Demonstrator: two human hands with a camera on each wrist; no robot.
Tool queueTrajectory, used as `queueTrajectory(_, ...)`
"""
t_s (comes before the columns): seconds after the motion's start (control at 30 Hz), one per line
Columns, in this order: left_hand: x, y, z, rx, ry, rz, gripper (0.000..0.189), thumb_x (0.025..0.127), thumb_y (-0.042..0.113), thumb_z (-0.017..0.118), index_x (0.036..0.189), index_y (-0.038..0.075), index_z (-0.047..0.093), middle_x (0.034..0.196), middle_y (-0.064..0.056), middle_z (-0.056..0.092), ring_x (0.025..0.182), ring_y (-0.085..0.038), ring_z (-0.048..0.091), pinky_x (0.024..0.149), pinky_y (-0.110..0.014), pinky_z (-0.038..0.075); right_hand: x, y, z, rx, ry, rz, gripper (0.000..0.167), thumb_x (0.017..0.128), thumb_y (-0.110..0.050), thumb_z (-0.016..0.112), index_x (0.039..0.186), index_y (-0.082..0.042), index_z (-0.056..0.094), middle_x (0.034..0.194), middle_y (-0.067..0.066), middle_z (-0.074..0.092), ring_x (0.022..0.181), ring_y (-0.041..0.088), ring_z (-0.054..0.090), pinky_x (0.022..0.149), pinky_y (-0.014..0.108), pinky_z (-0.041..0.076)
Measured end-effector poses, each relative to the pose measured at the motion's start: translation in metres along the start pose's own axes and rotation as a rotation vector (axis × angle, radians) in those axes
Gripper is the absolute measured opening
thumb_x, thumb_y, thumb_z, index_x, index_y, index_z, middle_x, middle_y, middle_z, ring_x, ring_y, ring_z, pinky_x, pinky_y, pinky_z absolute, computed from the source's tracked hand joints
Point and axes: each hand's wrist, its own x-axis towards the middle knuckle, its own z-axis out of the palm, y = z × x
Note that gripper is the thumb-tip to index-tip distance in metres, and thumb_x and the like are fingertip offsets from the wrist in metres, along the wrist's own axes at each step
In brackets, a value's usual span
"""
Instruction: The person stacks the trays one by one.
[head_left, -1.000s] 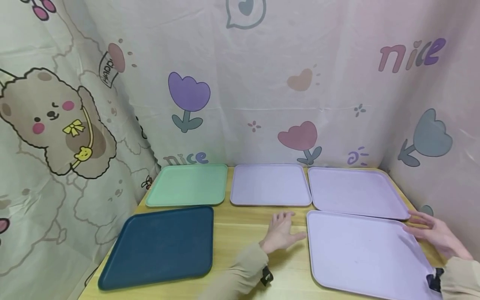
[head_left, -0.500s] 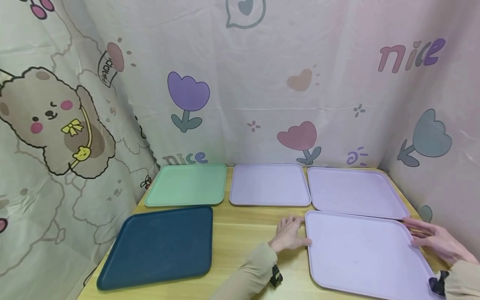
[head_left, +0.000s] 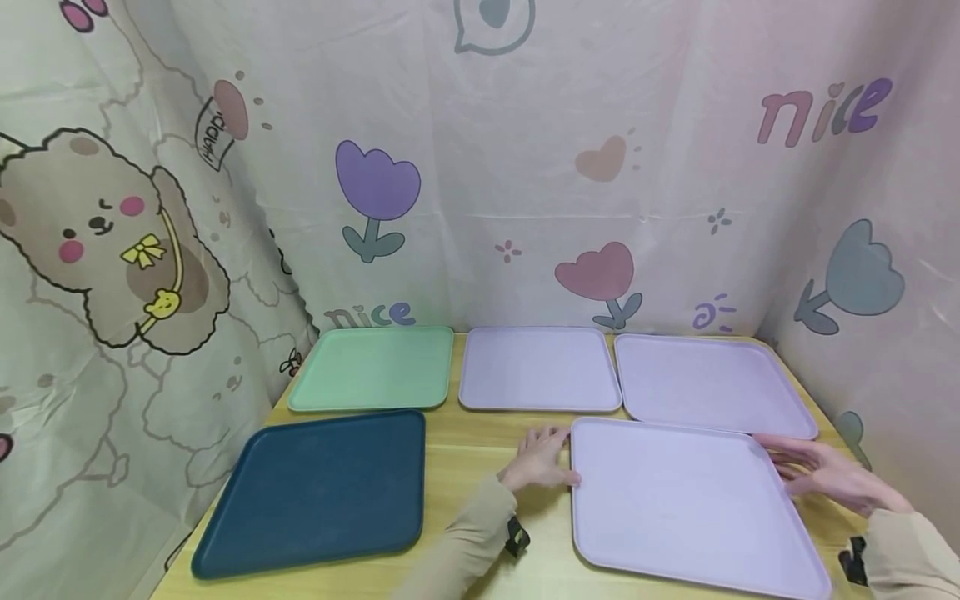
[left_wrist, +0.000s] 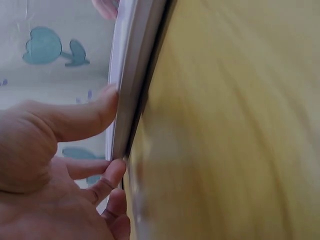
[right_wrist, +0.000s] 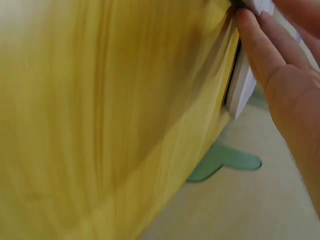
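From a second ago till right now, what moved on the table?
The front lilac tray slid to the left. The left hand was just beside it before; now its thumb and fingers hold the tray's left edge. The right hand moved left too, at the tray's right edge. The green tray, dark blue tray, back middle lilac tray and back right lilac tray stayed put.

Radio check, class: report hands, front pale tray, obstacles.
Left hand, right hand touching opposite sides. Front pale tray between them. Back-right tray close behind, possibly obstructing.

Wrist views blur the softly shadowed tabletop (right_wrist: 75, 125).
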Motion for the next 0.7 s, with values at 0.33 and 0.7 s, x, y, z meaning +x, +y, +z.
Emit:
queueTrajectory(0.33,-0.013,-0.047,-0.038,0.072,-0.069,0.059,0.095,0.079,0.033,0.083,0.157,0.01,0.033,0.152,-0.022,0.041,0.125,-0.045,0.041,0.11,-0.06,0.032,0.036,0.004,0.018,-0.087,-0.037,0.041,0.071,0.09,0.019,0.053,0.156,0.003,0.03,0.149,-0.021,0.05,0.125,-0.004,0.054,0.101,0.012,0.047)
queueTrajectory(0.7,-0.027,-0.07,-0.065,0.142,-0.153,-0.04,0.101,0.078,0.034,0.086,0.16,0.018,0.03,0.152,-0.014,0.037,0.118,-0.032,0.036,0.102,-0.046,0.032,0.069,0.003,0.044,-0.181,0.016,0.093,0.079,0.087,0.011,0.065,0.154,-0.024,0.041,0.125,-0.011,0.065,0.1,0.003,0.063,0.083,0.021,0.056)
